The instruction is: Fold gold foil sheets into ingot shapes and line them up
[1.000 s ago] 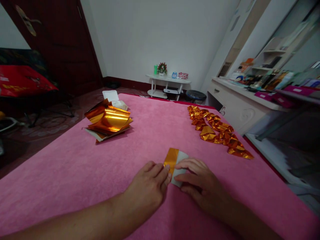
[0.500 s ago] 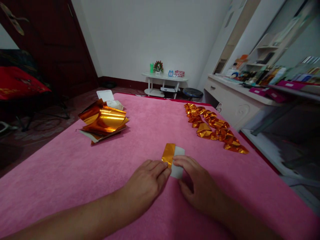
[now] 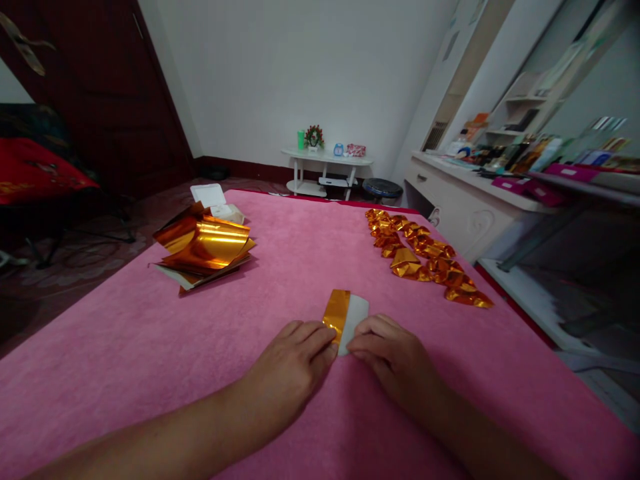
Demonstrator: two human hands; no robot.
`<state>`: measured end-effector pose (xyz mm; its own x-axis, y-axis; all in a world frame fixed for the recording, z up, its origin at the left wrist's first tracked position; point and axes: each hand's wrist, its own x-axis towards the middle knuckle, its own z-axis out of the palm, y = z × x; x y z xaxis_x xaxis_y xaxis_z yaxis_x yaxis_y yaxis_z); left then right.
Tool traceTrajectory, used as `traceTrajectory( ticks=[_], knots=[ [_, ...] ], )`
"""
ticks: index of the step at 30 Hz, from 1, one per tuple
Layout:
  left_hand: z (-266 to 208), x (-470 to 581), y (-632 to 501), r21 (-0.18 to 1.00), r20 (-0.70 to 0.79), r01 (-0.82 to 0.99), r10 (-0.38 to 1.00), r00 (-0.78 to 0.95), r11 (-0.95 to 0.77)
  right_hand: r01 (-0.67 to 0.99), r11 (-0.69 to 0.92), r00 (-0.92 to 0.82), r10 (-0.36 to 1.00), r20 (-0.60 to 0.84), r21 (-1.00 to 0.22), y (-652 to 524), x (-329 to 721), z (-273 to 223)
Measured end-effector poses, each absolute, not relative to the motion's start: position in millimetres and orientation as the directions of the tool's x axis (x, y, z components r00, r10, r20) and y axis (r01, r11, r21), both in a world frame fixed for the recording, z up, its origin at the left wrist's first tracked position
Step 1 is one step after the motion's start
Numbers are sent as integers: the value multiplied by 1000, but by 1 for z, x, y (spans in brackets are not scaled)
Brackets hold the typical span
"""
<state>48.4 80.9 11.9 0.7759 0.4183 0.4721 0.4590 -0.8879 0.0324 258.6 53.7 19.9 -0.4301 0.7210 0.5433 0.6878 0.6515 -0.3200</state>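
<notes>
A small piece of gold foil paper (image 3: pixel 338 308) lies on the pink cloth in front of me. Its left part shows shiny gold and its right part shows a pale grey-white back, with a straight fold between them. From the left, my left hand (image 3: pixel 296 363) presses its closed fingertips onto the near gold end. My right hand (image 3: pixel 393 353) pinches the near right edge of the pale side, thumb and fingers drawn together. The fingertips cover part of the paper's near end.
Loose gold foil sheets (image 3: pixel 213 247) lie stacked on the left, with an open white box (image 3: pixel 209 195) behind them. Rows of folded gold foil pieces (image 3: pixel 410 263) stretch along the right side. A pink cloth (image 3: pixel 280 267) covers the surface. Beyond it are a stool (image 3: pixel 383 188) and a white table (image 3: pixel 327 157).
My right hand has slid nearer along the paper's right side, and its thumb and fingers have closed into a pinch. The left hand stays pressed on the gold part.
</notes>
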Motion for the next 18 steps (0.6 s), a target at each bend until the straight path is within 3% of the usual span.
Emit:
traceTrajectory(
  ticks=[8, 18],
  knots=[
    [2, 56, 85, 6, 574, 398, 329, 750, -918, 650, 489, -251, 861, 442, -582, 64, 257, 17],
    [5, 52, 83, -56, 584, 365, 266, 767, -929, 626, 306, -52, 934, 353, -718, 70, 250, 12]
  ],
)
